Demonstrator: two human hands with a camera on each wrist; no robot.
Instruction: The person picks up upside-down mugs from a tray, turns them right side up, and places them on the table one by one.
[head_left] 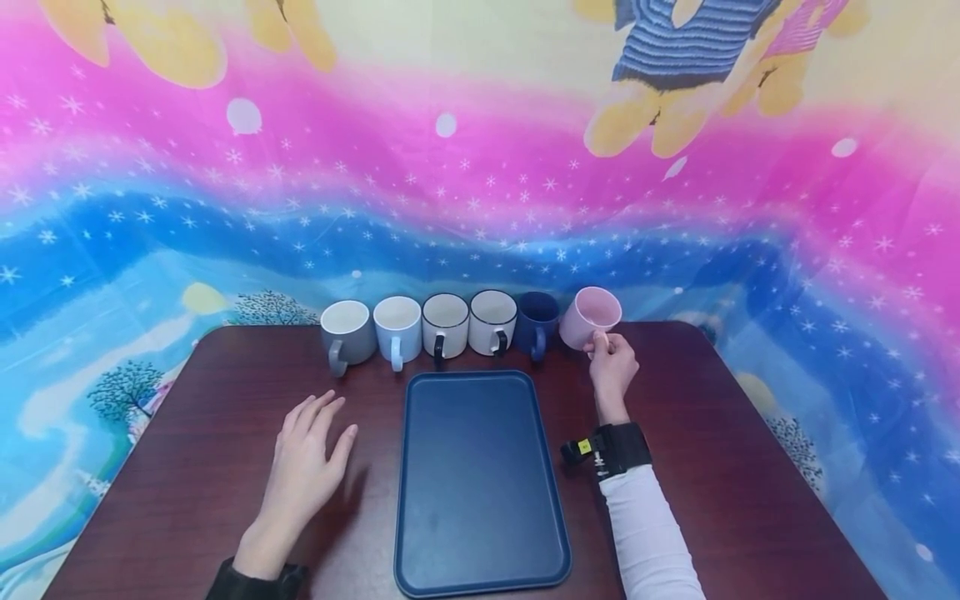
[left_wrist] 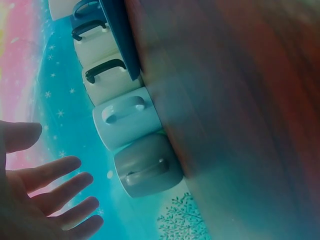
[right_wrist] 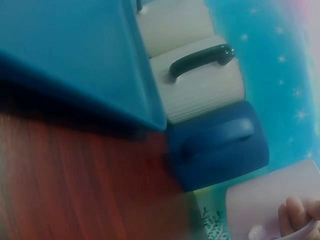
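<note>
My right hand [head_left: 613, 367] holds the pink mug [head_left: 585, 321] by its handle, at the right end of a row of mugs. The mug leans a little and, in the right wrist view, its base appears raised off the table. Beside it stands a dark blue mug [right_wrist: 220, 145]. My left hand [head_left: 303, 458] hovers over the table left of the tray, fingers spread and holding nothing. Nearest to that hand is the grey mug [left_wrist: 149, 167] at the row's left end, with a light blue mug [left_wrist: 127, 117] next to it.
Two white mugs with black handles, one left [head_left: 446, 327] and one right [head_left: 492, 323], stand mid-row. A dark blue rectangular tray [head_left: 480, 483] lies in front of the row on the dark red-brown table [head_left: 720, 500]. Patterned cloth [head_left: 450, 183] hangs close behind the table.
</note>
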